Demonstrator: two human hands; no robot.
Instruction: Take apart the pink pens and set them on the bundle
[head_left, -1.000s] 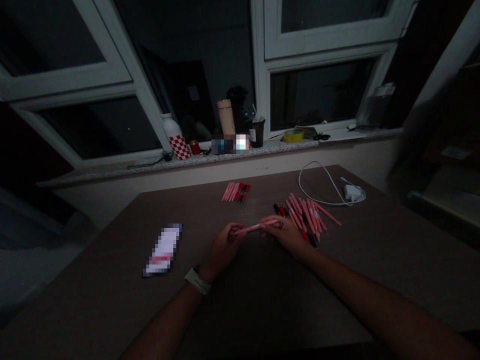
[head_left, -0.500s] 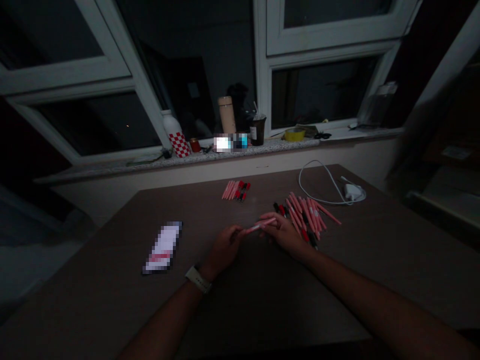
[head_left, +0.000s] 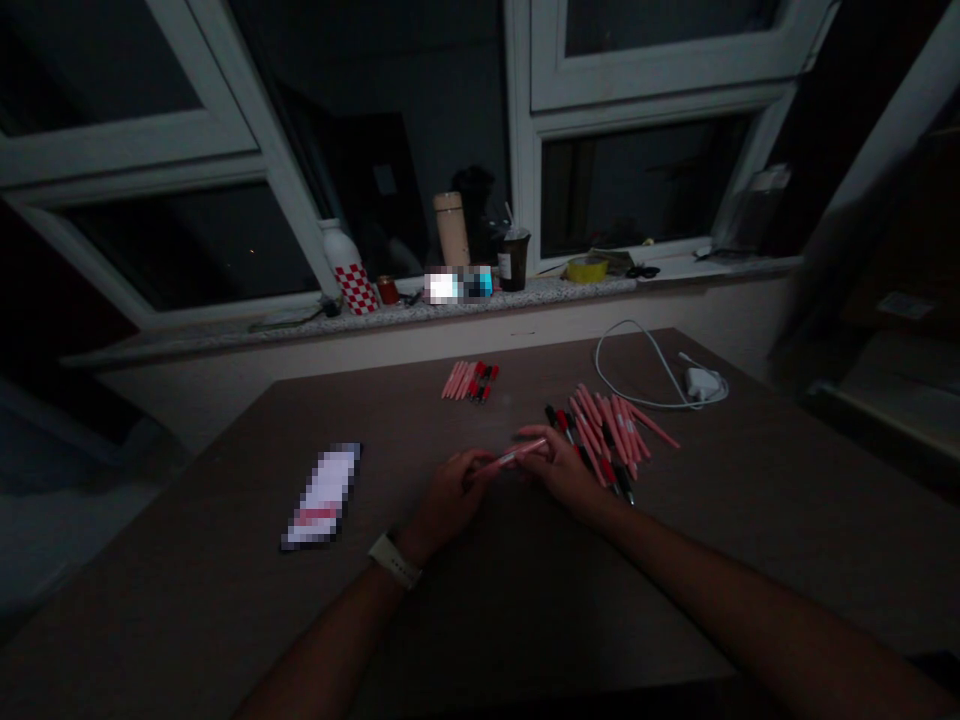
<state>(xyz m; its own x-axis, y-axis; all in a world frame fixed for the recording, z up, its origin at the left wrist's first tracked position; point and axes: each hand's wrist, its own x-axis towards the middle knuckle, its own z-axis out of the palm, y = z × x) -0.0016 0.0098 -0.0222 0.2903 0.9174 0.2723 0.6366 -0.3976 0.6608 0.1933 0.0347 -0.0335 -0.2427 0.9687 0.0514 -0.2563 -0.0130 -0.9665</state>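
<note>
A slim pink pen [head_left: 511, 458] is held slantwise at the centre of the frame, just above the surface [head_left: 480, 620] as far as can be judged. Its lower-left end is pinched in the left hand [head_left: 455, 493], and its upper-right end is gripped by the fingers of the right hand [head_left: 561, 467]. Whether a cap is being worked cannot be told in this dim light.

Right of centre, a loose pile of pens [head_left: 616, 430] is spread at mixed angles just beside the right hand — pens could be nudged or rolled out of it if that wrist were swung outward. A small, neat group of pens [head_left: 469, 381] is laid out above centre; its order could be spoiled by a sleeveless forearm or a dropped pen. The held pen might be let slip, since only its ends are gripped and its barrel looks smooth. The white charger [head_left: 703, 384], toward the right, is well apart from both hands.
</note>
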